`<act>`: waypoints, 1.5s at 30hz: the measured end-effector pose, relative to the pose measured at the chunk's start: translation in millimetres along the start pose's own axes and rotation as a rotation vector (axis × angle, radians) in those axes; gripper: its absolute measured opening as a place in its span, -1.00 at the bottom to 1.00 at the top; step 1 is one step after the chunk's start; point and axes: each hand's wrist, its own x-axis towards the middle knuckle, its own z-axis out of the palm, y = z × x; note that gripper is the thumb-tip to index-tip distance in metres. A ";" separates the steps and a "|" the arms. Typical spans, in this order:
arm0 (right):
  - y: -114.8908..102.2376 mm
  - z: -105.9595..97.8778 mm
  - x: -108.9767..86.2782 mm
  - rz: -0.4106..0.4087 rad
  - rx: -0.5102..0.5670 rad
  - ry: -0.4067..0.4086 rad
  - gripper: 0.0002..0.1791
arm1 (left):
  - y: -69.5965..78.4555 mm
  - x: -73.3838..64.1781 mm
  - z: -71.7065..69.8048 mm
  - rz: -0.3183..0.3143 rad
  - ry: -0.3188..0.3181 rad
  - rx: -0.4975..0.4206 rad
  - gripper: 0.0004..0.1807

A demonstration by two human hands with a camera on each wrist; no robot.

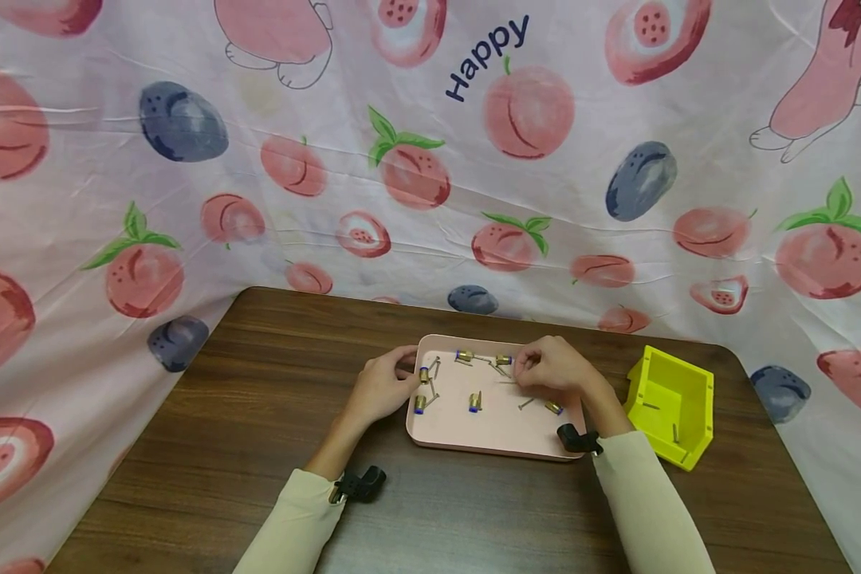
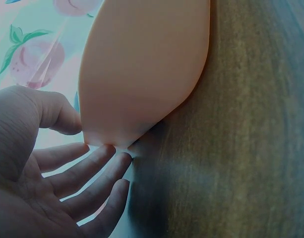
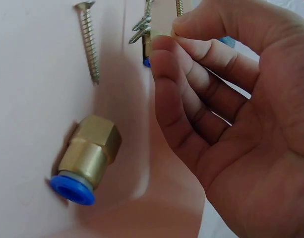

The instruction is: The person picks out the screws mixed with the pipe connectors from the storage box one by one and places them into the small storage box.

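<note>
A pale pink tray (image 1: 445,430) holds several screws and brass fittings with blue collars. My left hand (image 1: 383,387) is at the tray's left side. In the left wrist view its fingertips (image 2: 104,150) and thumb touch the tray's outer wall (image 2: 142,69), fingers spread and loosely bent. Over the tray's far right part, my right hand (image 1: 552,367) pinches a screw (image 3: 179,7) between thumb and forefinger; the hand hides part of it. Below that hand lie a loose screw (image 3: 88,42) and a brass fitting (image 3: 90,146) near the tray's right wall.
A yellow bin (image 1: 703,406) with two screws in it stands to the right of the tray, close to my right forearm. The wooden table (image 1: 258,383) meets a fruit-patterned cloth (image 1: 416,255) at the back and sides.
</note>
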 end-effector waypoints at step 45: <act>-11.1 -2.3 -45.4 0.036 0.100 0.267 -0.96 | 12.9 -8.6 -5.0 0.035 0.035 0.011 -0.39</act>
